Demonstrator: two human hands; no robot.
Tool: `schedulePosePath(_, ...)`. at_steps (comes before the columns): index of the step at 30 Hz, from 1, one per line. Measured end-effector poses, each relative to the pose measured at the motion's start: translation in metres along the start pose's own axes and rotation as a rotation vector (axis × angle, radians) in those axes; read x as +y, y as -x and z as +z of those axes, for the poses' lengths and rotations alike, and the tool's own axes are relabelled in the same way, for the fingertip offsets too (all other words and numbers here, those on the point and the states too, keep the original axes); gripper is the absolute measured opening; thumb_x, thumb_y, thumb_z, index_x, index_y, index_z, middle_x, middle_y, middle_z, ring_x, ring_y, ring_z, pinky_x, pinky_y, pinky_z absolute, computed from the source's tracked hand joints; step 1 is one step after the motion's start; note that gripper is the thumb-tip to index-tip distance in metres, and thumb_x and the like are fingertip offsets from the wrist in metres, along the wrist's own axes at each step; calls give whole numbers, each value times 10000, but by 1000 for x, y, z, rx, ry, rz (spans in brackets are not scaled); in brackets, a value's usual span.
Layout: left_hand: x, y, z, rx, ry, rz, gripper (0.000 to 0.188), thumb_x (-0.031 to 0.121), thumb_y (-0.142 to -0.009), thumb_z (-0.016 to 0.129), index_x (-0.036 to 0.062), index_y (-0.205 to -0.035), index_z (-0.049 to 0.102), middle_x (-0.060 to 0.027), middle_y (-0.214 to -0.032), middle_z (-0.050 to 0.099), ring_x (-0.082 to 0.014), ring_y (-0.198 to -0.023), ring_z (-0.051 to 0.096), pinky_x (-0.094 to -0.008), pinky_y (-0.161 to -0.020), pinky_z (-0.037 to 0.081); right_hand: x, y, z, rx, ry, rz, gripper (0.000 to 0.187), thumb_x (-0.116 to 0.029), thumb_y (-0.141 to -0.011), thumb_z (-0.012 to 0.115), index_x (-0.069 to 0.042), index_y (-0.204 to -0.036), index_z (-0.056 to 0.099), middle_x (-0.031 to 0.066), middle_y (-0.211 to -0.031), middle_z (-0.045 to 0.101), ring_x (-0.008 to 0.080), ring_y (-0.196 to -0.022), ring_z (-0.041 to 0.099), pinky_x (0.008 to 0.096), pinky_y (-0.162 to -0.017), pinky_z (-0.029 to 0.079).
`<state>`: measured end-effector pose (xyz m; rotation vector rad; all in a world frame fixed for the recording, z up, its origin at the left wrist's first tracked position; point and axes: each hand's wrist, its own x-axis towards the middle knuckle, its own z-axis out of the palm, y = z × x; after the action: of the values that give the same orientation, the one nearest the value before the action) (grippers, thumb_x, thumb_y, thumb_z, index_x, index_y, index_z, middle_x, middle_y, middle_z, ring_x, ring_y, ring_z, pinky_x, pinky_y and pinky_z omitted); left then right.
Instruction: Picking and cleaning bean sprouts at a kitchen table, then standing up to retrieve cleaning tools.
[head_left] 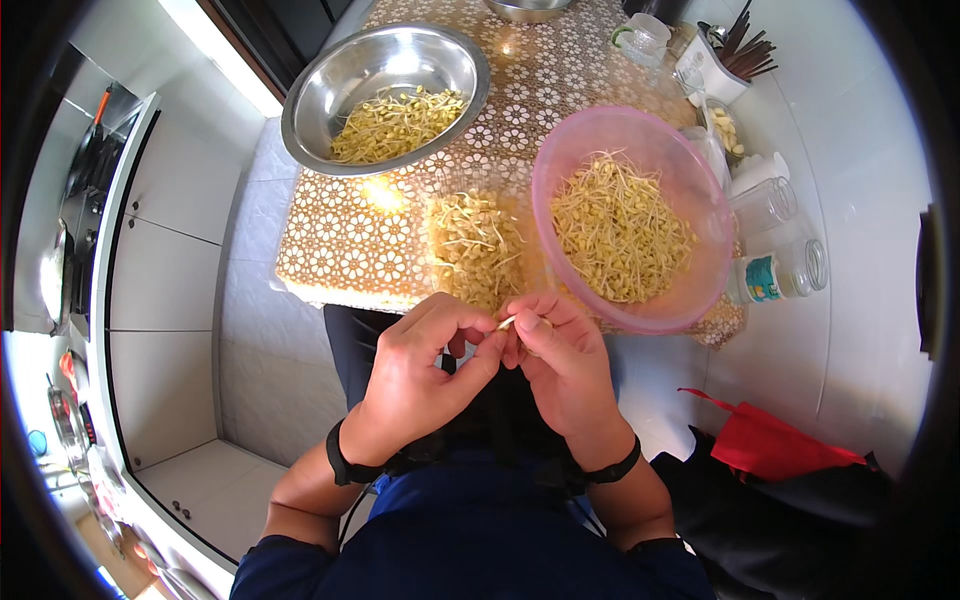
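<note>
Three spots with sprouts on the counter, which has a flowery gold-and-white cover. The steel bowl at the far left has a shallow layer of yellowish bean sprouts on its near side, the rest is bare metal. The pink plastic bowl on the right is a lot fuller, a tangled heap filling most of the bottom. Between them there's a loose pile of sprouts lying straight on the cover, just beside the pink bowl's rim.

Both hands are up close to the near counter edge, touching each other. The left hand and right hand have their fingers closed, pinching a single bean sprout between the fingertips. Only a short pale bit shows; its long axis runs roughly left-right, tilted slightly up to the right. The rest is hidden by the fingers.
</note>
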<state>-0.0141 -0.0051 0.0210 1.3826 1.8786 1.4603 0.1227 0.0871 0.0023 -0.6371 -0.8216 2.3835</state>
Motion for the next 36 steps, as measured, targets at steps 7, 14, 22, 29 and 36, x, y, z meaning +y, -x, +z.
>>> schedulePosePath(7,-2,-1,-5,61,19,24,150,2,-812,746,31,-928,657,-27,-789,617,-98,-629,560,-237,-555,459,2,1,2,60,28,43,168,-131,-953,648,-17,-1072,622,17,-889,626,97,-769,568,251,-696,448)
schedulePosePath(14,-8,0,-3,125,113,-14,195,15,-849,736,23,-1033,669,-21,-851,630,-81,-693,555,-227,-608,457,5,2,5,37,-14,108,149,-156,-956,650,-33,-1040,647,15,-895,639,94,-767,566,248,-677,448)
schedulePosePath(22,-13,6,-3,-21,300,-113,147,7,-917,669,8,-1061,641,-25,-955,606,-79,-838,578,-213,-699,460,9,2,4,44,-29,121,144,-155,-957,650,-35,-1038,650,4,-863,628,87,-759,559,247,-666,441)
schedulePosePath(29,-17,9,-3,7,320,-141,125,-15,-919,653,1,-1042,637,-26,-947,598,-84,-851,570,-222,-719,460,10,2,7,41,65,130,148,-153,-952,659,-24,-1024,651,-5,-800,611,75,-702,540,219,-621,421)
schedulePosePath(36,-15,6,-6,-18,266,-117,100,-33,-909,651,4,-999,633,-20,-922,593,-72,-798,536,-215,-678,431,10,1,6,42,65,128,150,-149,-951,660,-19,-1025,651,-3,-798,611,71,-689,533,213,-609,414)
